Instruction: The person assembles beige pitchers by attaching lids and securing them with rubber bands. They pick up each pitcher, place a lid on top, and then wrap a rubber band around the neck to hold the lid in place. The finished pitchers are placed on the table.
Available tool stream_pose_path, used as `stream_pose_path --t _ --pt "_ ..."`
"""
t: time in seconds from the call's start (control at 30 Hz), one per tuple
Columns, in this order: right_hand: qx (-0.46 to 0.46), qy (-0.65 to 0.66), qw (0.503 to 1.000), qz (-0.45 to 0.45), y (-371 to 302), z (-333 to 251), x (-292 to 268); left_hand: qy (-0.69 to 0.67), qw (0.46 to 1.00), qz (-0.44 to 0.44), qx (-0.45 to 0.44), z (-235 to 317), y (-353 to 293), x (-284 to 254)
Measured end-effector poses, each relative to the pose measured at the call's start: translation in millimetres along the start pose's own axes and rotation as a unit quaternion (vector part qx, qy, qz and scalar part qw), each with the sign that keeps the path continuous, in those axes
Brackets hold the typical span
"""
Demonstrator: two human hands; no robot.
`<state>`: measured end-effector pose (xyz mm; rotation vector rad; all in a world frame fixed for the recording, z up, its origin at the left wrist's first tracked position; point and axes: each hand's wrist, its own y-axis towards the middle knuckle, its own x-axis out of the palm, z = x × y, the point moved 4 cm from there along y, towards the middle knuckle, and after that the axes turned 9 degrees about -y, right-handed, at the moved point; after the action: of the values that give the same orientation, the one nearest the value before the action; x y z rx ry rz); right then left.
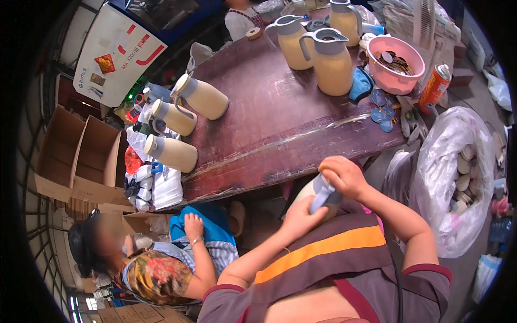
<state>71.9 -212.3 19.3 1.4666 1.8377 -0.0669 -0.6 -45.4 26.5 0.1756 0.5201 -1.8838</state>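
Close to my body, below the table's near edge, I hold a beige jug [305, 194] with a grey handle. My left hand [302, 219] is closed around the jug near its grey handle. From above, my right hand [343, 176] grips its grey top end; the fingertips are partly hidden. The jug lies tilted, and part of its body is behind my hands. On the dark red table [269, 118], similar beige jugs stand in two groups: one jug [332, 67] with its neighbours at the far right, another jug [204, 97] with others at the left.
A pink bowl [396, 81] of small parts and a red-orange spray can [434, 89] sit at the table's right. A clear plastic bag [458, 177] of round pieces stands beside me. On my left sits another person [161, 274]. Cardboard boxes [81, 151] are beyond.
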Motion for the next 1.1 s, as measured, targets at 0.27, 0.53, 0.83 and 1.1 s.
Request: stream_pose_path --t 0.27,0.53,0.83,1.1 --pt "0.052 -0.029 0.995 0.075 15 54 -22 -0.229 0.971 -0.006 -0.074 -2 5 11" --pt "0.185 -0.525 0.828 0.067 -62 172 -56 -0.378 0.922 0.054 -0.056 -3 19 -7" --pt "0.076 -0.298 0.941 0.143 -70 134 -65 -0.518 0.849 0.038 -0.096 -24 16 -10" --pt "0.129 0.005 0.985 -0.114 -42 7 19 -0.418 0.899 0.072 -0.108 -52 14 -12"
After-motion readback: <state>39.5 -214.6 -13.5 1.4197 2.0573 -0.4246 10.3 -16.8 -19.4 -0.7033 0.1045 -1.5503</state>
